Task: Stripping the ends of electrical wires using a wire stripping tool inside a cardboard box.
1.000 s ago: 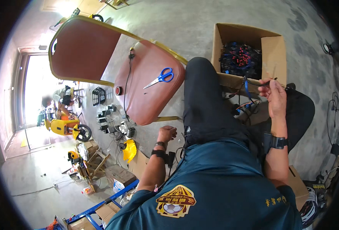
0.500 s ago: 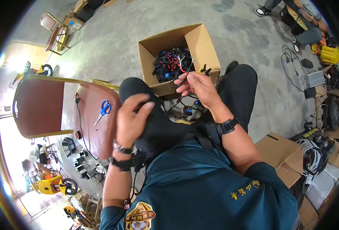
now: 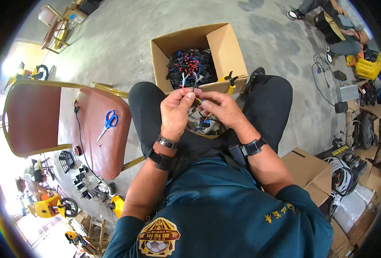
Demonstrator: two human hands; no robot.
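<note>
A pair of thin wires, one red (image 3: 184,89) and one dark, stands up with frayed pale ends above my fingers. My left hand (image 3: 176,109) is closed in a pinch on these wires. Close against it, my right hand (image 3: 225,109) has its fingers curled and closed around the lower part of the wires, where a bit of yellow shows. Both hands are between my knees, at the near side of an open cardboard box (image 3: 227,47). A tangle of black cables (image 3: 199,69) with many red tips fills the box bottom. More wires with a blue piece (image 3: 204,123) hang below my hands.
Yellow-handled cutters (image 3: 231,82) hang on the box's near right rim. Left of me, a brown padded chair (image 3: 100,150) carries blue-handled scissors (image 3: 110,120) and a black cable (image 3: 79,129). Another carton (image 3: 306,172) stands to the right. A person (image 3: 349,38) sits at the far right.
My left hand has come from over my left thigh to the wires and pinched them. My right hand has moved slightly down, and the wires have shifted left.
</note>
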